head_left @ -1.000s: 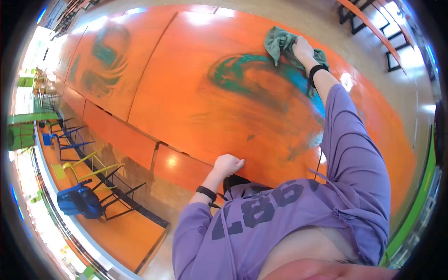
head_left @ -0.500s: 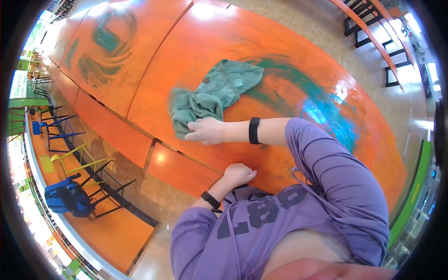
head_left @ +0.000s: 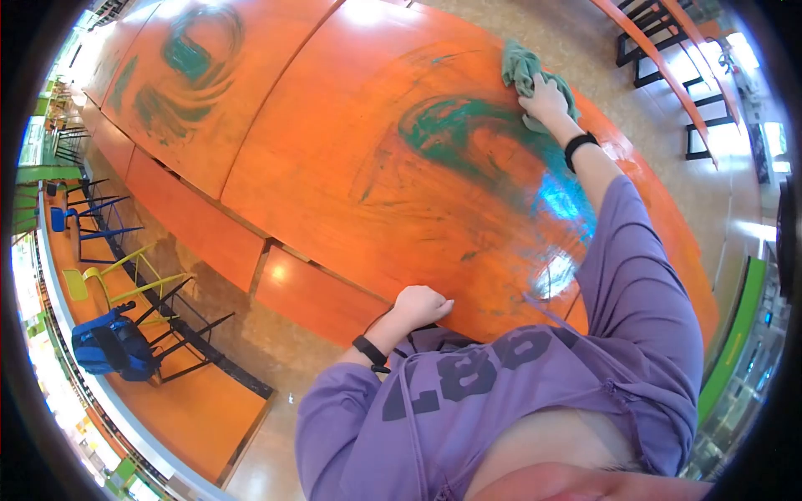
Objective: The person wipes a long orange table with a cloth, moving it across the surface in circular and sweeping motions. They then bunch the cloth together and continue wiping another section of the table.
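My right hand (head_left: 547,104) is closed on a bunched green cloth (head_left: 520,68), pressed to the far right edge of the orange table (head_left: 309,159). Part of the cloth hangs beside my fingers. Green paint-like smears (head_left: 443,129) curve across the tabletop, from its middle to below my right forearm. A shiny, bluish wet-looking patch (head_left: 558,199) lies near that arm. My left hand (head_left: 422,307) is curled into a fist at the table's near edge, close to my body, with no object visible in it.
More green swirls (head_left: 188,54) mark the adjoining tabletop at upper left. A blue backpack (head_left: 117,344) rests by the chairs along the left counter. A yellow chair (head_left: 75,284) stands behind it. Dark-legged benches (head_left: 668,75) are at upper right.
My right hand has carried the cloth from the table's middle to its far right edge, uncovering green smears. The cloth is more bunched. My left hand has stayed almost in place.
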Demonstrator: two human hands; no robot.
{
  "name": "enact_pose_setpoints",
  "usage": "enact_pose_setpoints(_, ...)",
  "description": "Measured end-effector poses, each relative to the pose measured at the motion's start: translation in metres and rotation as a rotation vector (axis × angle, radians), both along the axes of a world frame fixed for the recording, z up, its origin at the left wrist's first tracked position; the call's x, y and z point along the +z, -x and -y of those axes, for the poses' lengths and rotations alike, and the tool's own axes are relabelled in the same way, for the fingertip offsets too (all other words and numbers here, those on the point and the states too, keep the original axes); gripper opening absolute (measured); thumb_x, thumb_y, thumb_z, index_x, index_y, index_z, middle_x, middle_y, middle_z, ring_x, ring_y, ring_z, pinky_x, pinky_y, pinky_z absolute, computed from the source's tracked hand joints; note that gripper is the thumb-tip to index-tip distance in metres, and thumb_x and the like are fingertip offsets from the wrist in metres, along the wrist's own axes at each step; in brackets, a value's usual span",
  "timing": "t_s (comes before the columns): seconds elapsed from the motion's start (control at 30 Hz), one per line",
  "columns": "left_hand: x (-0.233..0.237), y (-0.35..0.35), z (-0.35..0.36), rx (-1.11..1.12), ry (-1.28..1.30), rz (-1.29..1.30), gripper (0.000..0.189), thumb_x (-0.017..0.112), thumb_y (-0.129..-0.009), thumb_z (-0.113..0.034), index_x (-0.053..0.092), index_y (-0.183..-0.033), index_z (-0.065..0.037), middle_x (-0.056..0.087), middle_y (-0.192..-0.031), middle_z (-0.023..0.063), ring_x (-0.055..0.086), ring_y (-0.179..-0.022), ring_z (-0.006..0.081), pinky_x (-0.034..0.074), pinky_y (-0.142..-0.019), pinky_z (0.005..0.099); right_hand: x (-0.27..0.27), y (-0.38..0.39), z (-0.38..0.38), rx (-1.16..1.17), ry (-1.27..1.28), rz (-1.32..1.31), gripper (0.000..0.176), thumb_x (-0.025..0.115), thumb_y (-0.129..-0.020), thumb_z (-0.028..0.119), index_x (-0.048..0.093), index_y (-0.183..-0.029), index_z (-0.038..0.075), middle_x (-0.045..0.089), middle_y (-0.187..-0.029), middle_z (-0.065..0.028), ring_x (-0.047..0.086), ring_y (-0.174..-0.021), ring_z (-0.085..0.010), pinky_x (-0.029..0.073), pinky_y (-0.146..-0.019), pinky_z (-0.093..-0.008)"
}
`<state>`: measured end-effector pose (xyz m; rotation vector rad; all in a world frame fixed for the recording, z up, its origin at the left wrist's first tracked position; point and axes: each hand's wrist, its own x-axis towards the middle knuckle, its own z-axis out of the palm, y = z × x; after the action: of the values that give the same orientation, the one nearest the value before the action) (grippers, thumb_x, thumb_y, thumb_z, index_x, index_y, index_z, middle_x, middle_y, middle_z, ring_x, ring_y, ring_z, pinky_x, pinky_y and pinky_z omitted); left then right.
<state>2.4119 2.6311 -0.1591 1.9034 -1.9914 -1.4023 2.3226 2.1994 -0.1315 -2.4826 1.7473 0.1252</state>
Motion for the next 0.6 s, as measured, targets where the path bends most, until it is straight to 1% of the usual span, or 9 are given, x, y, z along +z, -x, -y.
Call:
enact_pose_setpoints(0.1, 0.001, 0.002, 0.001, -0.004, -0.015, 0.020, 0.044, 0.041, -0.082, -0.042, 0.062, -0.058, -0.012, 0.059, -0.060, 0.0114, 0.058, -0.060, 0.0302, 0.046, -0.056, 0.0412, -0.002, 0.007, -0.010, 0.173, -0.104, -0.018, 0.055, 0.063, -0.069, 0.034, 0.040, -0.113, 0.010, 0.053, -0.104, -0.0216, 0.055, -0.095, -0.0340, 0.046, -0.080, -0.0431)
enact_pose_setpoints(0.13, 0.001, 0.004, 0.001, 0.005, -0.012, 0.024, 0.044, 0.041, -0.083, -0.042, 0.062, -0.059, -0.012, 0.059, -0.060, 0.0113, 0.058, -0.061, 0.0301, 0.046, -0.056, 0.0411, -0.003, 0.000, -0.024, 0.213, -0.073, 0.005, 0.054, 0.063, -0.067, 0.032, 0.041, -0.111, 0.009, 0.057, -0.095, -0.0208, 0.057, -0.092, -0.0334, 0.047, -0.077, -0.0428)
enact_pose_setpoints(0.27, 0.001, 0.006, 0.001, 0.011, -0.024, 0.065, 0.045, 0.040, -0.083, -0.043, 0.062, -0.059, -0.012, 0.060, -0.061, 0.0105, 0.059, -0.062, 0.0297, 0.047, -0.057, 0.0412, 0.012, -0.050, -0.123, 0.411, -0.129, 0.118, 0.039, 0.061, -0.065, 0.023, 0.048, -0.098, 0.007, 0.058, -0.088, -0.0189, 0.059, -0.081, -0.0345, 0.049, -0.067, -0.0435)
enact_pose_setpoints(0.3, 0.002, 0.008, 0.003, 0.011, -0.027, 0.077, 0.046, 0.040, -0.083, -0.044, 0.063, -0.059, -0.012, 0.060, -0.062, 0.0103, 0.059, -0.063, 0.0296, 0.047, -0.057, 0.0413, -0.005, -0.056, -0.147, 0.522, -0.163, 0.152, 0.044, 0.061, -0.065, 0.027, 0.048, -0.103, 0.008, 0.055, -0.090, -0.0186, 0.057, -0.082, -0.0333, 0.048, -0.066, -0.0435)
enact_pose_setpoints(0.37, 0.003, 0.010, 0.006, 0.011, -0.091, 0.093, 0.045, 0.041, -0.083, -0.043, 0.062, -0.059, -0.012, 0.060, -0.062, 0.0102, 0.059, -0.063, 0.0298, 0.046, -0.058, 0.0422, -0.001, -0.059, -0.212, 0.755, -0.272, 0.215, 0.037, 0.060, -0.065, 0.025, 0.049, -0.097, 0.010, 0.053, -0.093, -0.0171, 0.058, -0.077, -0.0326, 0.048, -0.062, -0.0433)
enact_pose_setpoints(0.43, 0.002, 0.009, 0.005, 0.014, -0.096, 0.096, 0.045, 0.041, -0.083, -0.043, 0.063, -0.060, -0.012, 0.061, -0.064, 0.0101, 0.059, -0.064, 0.0293, 0.046, -0.059, 0.0424, -0.009, -0.051, -0.262, 1.081, -0.395, 0.173, 0.041, 0.069, -0.059, 0.028, 0.053, -0.094, 0.013, 0.052, -0.089, -0.0128, 0.059, -0.069, -0.0295, 0.048, -0.056, -0.0404)
enact_pose_setpoints(0.5, -0.002, 0.009, 0.003, 0.006, -0.046, 0.073, 0.044, 0.041, -0.083, -0.042, 0.064, -0.063, -0.011, 0.061, -0.066, 0.0101, 0.060, -0.066, 0.0280, 0.047, -0.061, 0.0420, -0.016, -0.033, -0.283, 1.366, -0.302, 0.270, 0.037, 0.070, -0.057, 0.029, 0.054, -0.087, 0.013, 0.051, -0.086, -0.0107, 0.059, -0.069, -0.0266, 0.047, -0.055, -0.0398)
enact_pose_setpoints(0.57, -0.002, 0.010, 0.002, 0.019, -0.058, 0.104, 0.046, 0.041, -0.082, -0.044, 0.062, -0.060, -0.010, 0.060, -0.062, 0.0101, 0.059, -0.063, 0.0283, 0.046, -0.060, 0.0412, -0.020, -0.028, -0.267, 1.329, -0.337, 0.291, 0.035, 0.069, -0.058, 0.028, 0.054, -0.087, 0.015, 0.051, -0.086, -0.0105, 0.059, -0.070, -0.0272, 0.048, -0.056, -0.0397)
enact_pose_setpoints(0.6, 0.002, 0.012, 0.005, 0.024, -0.091, 0.126, 0.046, 0.041, -0.082, -0.045, 0.061, -0.059, -0.010, 0.060, -0.061, 0.0100, 0.059, -0.063, 0.0283, 0.046, -0.060, 0.0410, 0.000, -0.026, -0.251, 1.175, -0.444, 0.251, 0.027, 0.066, -0.061, 0.024, 0.057, -0.085, 0.017, 0.055, -0.087, -0.0089, 0.061, -0.073, -0.0278, 0.048, -0.060, -0.0403)
